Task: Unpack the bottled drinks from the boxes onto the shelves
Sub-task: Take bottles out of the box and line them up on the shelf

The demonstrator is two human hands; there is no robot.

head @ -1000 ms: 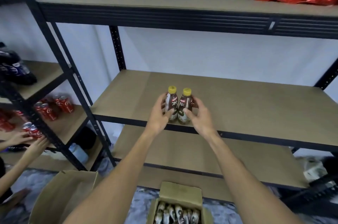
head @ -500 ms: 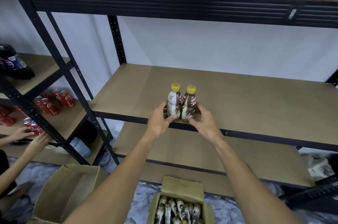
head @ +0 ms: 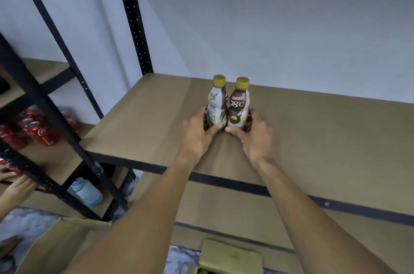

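Two small brown-and-cream coffee bottles with yellow caps stand upright side by side on the middle shelf [head: 324, 130]. My left hand [head: 197, 137] grips the left bottle [head: 216, 103] low on its body. My right hand [head: 255, 137] grips the right bottle [head: 240, 105] the same way. The bottles touch each other, and their bases are hidden behind my fingers. Only the flap of the cardboard box [head: 230, 255] shows at the bottom edge.
A black upright post [head: 132, 16] stands at the shelf's back left corner. The neighbouring rack at left holds red cola cans [head: 38, 132], and another person's hands [head: 18, 186] reach in there. An open cardboard box [head: 51, 249] sits at the lower left. A lower shelf [head: 257, 213] lies beneath.
Both hands have pushed the two bottles further back onto the shelf, away from its front edge. The camera has moved closer and tilted down, so the top shelf is out of view.
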